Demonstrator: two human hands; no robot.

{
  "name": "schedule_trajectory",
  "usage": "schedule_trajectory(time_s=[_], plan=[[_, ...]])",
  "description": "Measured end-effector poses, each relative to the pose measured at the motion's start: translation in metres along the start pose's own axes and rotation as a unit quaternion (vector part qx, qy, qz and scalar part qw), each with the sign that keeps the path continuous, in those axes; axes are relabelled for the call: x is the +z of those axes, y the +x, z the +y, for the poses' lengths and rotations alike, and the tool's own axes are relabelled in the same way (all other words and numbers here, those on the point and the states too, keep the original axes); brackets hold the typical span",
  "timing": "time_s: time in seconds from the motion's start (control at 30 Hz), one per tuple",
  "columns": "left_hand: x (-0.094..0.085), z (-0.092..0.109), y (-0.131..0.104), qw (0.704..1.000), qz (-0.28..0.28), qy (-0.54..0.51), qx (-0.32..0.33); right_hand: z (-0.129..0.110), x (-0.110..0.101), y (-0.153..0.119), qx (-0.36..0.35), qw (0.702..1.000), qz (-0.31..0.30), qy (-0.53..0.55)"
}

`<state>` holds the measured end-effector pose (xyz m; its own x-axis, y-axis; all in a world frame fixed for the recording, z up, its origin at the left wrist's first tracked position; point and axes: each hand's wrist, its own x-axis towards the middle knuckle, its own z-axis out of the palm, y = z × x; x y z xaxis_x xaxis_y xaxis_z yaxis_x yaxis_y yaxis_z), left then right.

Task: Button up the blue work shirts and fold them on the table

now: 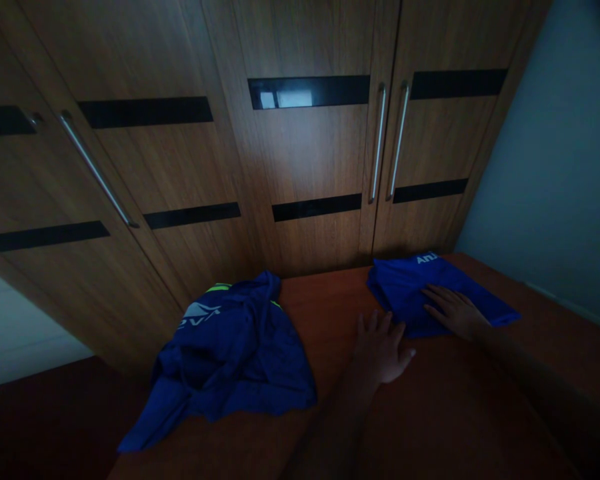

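behind everything, in dim light, stands a tall brown wood-grain wardrobe (310,147) with glossy black strips (320,208) and slim metal handles (378,147); a smooth reddish-brown surface (325,300) lies in front of it. at the left, a crumpled dark-blue cloth garment (235,367) with pale lettering and yellow-green trim sprawls in loose creases. well apart from it, the left hand (380,347) is spread palm down, grasping nothing, at the near left edge of a folded bright-blue cloth garment (407,293); whether its fingertips touch the cloth i cannot tell. that folded garment lies flat near the wardrobe, white letters at its far edge, and the right hand (453,313) rests on it, fingers extended and unclenched. for pressing cloth like this, a light, flat palm seems best, stroking outward from the middle, with the left edge steadied so the layers don't slide. a plain pale-bluish wall (545,187) closes the right side.
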<state>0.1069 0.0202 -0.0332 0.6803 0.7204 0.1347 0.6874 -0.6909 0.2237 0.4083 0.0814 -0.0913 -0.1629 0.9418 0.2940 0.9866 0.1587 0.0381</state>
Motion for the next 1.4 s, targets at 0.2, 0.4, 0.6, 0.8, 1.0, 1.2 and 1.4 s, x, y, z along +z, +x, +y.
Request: schedule_trajectory(time_s=[0.2,0.4,0.6,0.8,1.0,1.2,1.4], plan=[[0.004,0.0,0.0,1.0,0.026,0.011,-0.014,-0.043,-0.004,0.0,0.047,0.999,-0.007,-0.023],[0.008,0.0,0.001,0.998,0.051,-0.001,-0.024,-0.108,-0.006,-0.014,0.04,0.999,0.02,-0.016],[-0.001,0.003,-0.002,0.998,0.054,-0.007,-0.026,-0.114,-0.006,-0.017,0.05,0.999,0.012,-0.007],[-0.01,0.001,-0.031,0.998,0.044,-0.032,-0.026,-0.107,-0.006,-0.011,0.062,0.998,0.015,0.012],[-0.061,-0.033,-0.085,0.992,0.105,0.019,-0.064,-0.107,-0.005,-0.013,0.091,0.995,0.027,0.004],[-0.15,-0.126,-0.164,0.89,0.237,0.212,-0.326,-0.113,-0.013,-0.015,0.092,0.995,0.032,-0.004],[-0.146,-0.206,-0.22,0.859,0.116,0.159,-0.473,-0.117,-0.027,-0.017,0.072,0.994,0.071,0.032]])
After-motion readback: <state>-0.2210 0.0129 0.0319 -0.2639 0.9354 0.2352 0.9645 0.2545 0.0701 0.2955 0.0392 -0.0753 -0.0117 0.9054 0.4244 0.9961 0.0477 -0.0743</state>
